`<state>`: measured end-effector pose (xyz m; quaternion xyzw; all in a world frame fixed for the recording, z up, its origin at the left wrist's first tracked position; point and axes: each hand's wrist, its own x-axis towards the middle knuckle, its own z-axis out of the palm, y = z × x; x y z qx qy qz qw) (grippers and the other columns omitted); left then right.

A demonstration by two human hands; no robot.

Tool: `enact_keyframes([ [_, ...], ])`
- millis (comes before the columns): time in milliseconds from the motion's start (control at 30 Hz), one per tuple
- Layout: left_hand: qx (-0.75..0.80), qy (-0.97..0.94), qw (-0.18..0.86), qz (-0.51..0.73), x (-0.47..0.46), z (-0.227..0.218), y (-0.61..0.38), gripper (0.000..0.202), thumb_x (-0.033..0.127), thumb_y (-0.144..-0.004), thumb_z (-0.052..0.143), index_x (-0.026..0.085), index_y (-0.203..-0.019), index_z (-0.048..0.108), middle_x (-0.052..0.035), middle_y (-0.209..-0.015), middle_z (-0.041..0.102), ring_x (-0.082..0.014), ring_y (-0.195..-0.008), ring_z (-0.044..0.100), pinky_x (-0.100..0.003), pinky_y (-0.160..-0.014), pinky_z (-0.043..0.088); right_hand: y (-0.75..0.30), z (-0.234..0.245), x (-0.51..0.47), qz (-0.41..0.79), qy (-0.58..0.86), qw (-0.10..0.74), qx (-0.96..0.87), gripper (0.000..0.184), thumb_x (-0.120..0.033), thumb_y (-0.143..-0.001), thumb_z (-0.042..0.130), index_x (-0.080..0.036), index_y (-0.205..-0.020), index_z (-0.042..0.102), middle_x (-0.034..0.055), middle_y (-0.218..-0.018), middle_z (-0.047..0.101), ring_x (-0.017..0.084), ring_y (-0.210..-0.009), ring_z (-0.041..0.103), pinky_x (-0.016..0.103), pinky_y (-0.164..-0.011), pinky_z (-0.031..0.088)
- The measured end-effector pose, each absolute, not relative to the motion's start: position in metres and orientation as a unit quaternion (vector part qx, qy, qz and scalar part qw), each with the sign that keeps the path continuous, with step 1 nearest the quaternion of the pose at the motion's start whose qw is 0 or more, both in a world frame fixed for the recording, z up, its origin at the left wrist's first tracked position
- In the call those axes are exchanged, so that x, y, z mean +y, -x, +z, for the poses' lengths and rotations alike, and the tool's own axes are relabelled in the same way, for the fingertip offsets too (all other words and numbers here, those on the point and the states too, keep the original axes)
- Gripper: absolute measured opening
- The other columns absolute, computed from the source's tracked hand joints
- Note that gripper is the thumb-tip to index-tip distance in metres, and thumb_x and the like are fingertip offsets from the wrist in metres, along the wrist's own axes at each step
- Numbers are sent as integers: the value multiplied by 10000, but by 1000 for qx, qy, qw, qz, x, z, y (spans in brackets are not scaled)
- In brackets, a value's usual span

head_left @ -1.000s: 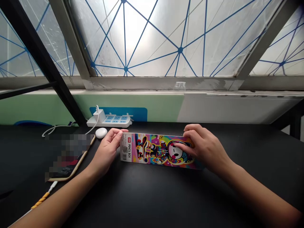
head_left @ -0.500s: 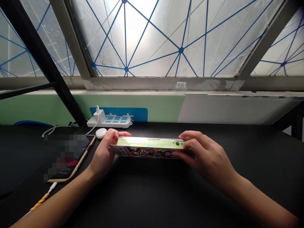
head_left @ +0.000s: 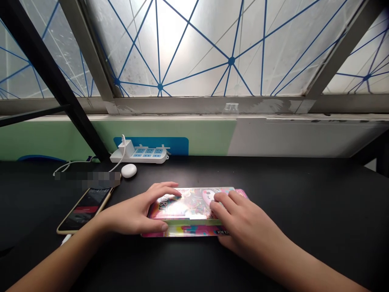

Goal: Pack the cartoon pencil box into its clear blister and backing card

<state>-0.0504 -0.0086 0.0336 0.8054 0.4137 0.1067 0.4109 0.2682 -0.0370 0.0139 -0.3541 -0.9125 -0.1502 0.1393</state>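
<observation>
A flat, colourful pencil box (head_left: 191, 207) with a shiny printed lid and a green front edge lies on the black table in front of me. Lettering and a pink cartoon face show on it. My left hand (head_left: 142, 209) spans its left end, thumb at the front edge and fingers over the lid. At the right end, my right hand (head_left: 240, 219) grips it, with bent fingers on top and the thumb low at the front, partly hidden.
To the left lies a phone (head_left: 85, 211) in a tan case with a cable at its end. Behind it are a small white rounded case (head_left: 129, 170) and a white power strip (head_left: 148, 155) with a plug. A black post (head_left: 57, 89) slants at the left, before a window.
The pencil box has gone from being held edge-on to lying flat, lid up, closer to me. Both hands came down with it, and their fingers now rest on the lid.
</observation>
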Motion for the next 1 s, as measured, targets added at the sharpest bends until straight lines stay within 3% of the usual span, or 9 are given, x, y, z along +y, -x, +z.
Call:
enact_keyframes([
  [133, 418, -819, 377, 109, -9, 30, 45, 736, 283, -798, 798, 349, -1471, 508, -48, -1615, 386, -323, -1504, 358, -438, -1238, 309, -268, 14, -38, -76, 359, 142, -920, 399, -200, -730, 768, -208, -1103, 628, 97, -1121, 682, 297, -933, 610, 445, -809, 512],
  [400, 418, -837, 319, 151, -9, 23, 43, 822, 182, -704, 795, 331, -1467, 527, -77, -1512, 499, -320, -1416, 480, -465, -1214, 367, -287, 22, -21, 48, 371, 110, -921, 640, -462, -876, 747, -238, -1429, 517, 161, -1454, 576, 358, -1313, 547, 543, -1049, 487],
  [500, 429, -834, 310, 155, -9, 21, 42, 850, 193, -700, 803, 325, -1485, 506, -88, -1492, 507, -323, -1383, 507, -462, -1195, 394, -300, 24, -9, 90, 410, 95, -902, 799, -626, -839, 728, -218, -1482, 487, 194, -1534, 516, 384, -1380, 513, 538, -1059, 500],
  [600, 431, -835, 304, 157, -9, 21, 40, 804, 197, -725, 787, 312, -1474, 517, -99, -1496, 497, -326, -1374, 511, -457, -1181, 410, -310, 26, 0, 149, 447, 83, -878, 894, -686, -779, 749, -247, -1506, 470, 164, -1502, 558, 360, -1306, 587, 471, -994, 553],
  [733, 422, -846, 288, 155, -10, 23, 38, 752, 171, -751, 756, 296, -1457, 530, -113, -1504, 479, -326, -1383, 495, -468, -1178, 408, -312, 26, 6, 186, 446, 105, -869, 879, -684, -763, 763, -260, -1485, 495, 138, -1448, 604, 343, -1292, 592, 453, -988, 552],
  [800, 406, -861, 261, 161, -11, 23, 37, 762, 148, -761, 743, 304, -1470, 513, -113, -1501, 479, -326, -1392, 477, -479, -1176, 405, -311, 26, 8, 187, 451, 124, -864, 751, -679, -826, 705, -258, -1428, 549, 130, -1410, 635, 334, -1283, 597, 458, -992, 545],
  [900, 379, -890, 167, 193, -12, 21, 36, 821, 106, -766, 721, 353, -1505, 462, -100, -1508, 473, -338, -1397, 445, -533, -1183, 365, -311, 25, 12, 151, 471, 160, -854, 589, -654, -913, 611, -247, -1339, 598, 124, -1336, 676, 317, -1206, 637, 471, -970, 543],
  [1000, 367, -903, 59, 217, -14, 18, 33, 886, 74, -742, 705, 398, -1518, 424, -83, -1513, 481, -361, -1386, 444, -622, -1213, 244, -312, 27, 14, 79, 472, 196, -856, 618, -655, -877, 659, -221, -1312, 596, 138, -1271, 696, 327, -1138, 655, 505, -957, 533],
])
